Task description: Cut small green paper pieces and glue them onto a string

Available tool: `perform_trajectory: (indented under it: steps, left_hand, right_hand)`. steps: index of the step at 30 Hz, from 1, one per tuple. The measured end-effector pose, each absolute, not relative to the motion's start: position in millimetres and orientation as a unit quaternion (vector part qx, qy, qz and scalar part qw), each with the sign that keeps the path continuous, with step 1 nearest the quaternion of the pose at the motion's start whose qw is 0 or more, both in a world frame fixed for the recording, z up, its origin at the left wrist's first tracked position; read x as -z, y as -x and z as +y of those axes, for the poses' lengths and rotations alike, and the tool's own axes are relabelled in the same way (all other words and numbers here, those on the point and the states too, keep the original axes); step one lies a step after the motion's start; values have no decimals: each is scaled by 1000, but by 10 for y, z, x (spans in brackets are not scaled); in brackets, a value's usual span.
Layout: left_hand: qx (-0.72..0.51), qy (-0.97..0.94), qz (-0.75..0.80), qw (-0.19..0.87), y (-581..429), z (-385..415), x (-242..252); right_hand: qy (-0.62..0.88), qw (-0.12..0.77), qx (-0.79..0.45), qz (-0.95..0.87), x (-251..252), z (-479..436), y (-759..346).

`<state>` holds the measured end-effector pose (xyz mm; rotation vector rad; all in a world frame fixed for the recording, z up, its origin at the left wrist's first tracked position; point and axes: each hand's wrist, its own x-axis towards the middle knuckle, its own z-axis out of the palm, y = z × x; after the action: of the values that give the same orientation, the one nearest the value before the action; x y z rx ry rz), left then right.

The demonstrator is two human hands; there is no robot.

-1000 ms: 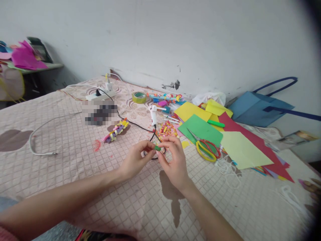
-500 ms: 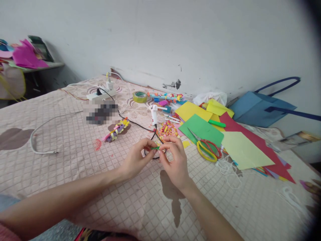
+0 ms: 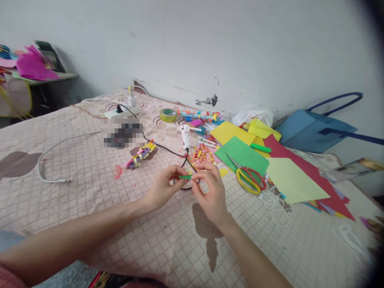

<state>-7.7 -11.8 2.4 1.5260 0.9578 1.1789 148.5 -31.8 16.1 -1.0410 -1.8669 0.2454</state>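
Pinching one green paper strip (image 3: 186,177) between them, left hand (image 3: 163,188) and right hand (image 3: 211,192) grip it; scissors (image 3: 247,176) lie at 3 o'clock.

Both hands meet mid-bed (image 3: 90,160), left hand (image 3: 163,188) and right hand (image 3: 211,192) pinching a paper strip (image 3: 186,177) between them. Glue gun (image 3: 185,137) stands behind; scissors (image 3: 247,176) lie right, on paper sheets (image 3: 288,176). Tape roll (image 3: 168,115) sits farther back.

Bare forearms, pink sleeve at left elbow
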Motion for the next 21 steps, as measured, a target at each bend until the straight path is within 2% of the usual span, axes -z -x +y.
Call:
perform_trajectory:
  steps: [12, 14, 18, 21]
  left_hand:
    - [-476, -596, 352, 543, 138, -72, -11]
    - [-473, -609, 361, 525, 223, -20, -41]
    - [-464, -671, 407, 410, 493, 146, -142]
    - [-463, -691, 426, 356, 667, 279, -172]
  right_hand:
    - [396, 462, -90, -789, -114, -318, -1510]
    - [397, 472, -97, -781, -134, -311, -1534]
    - [462, 497, -72, -731, -132, -42, -1630]
    - [531, 412, -63, -738, -76, 410, -1653]
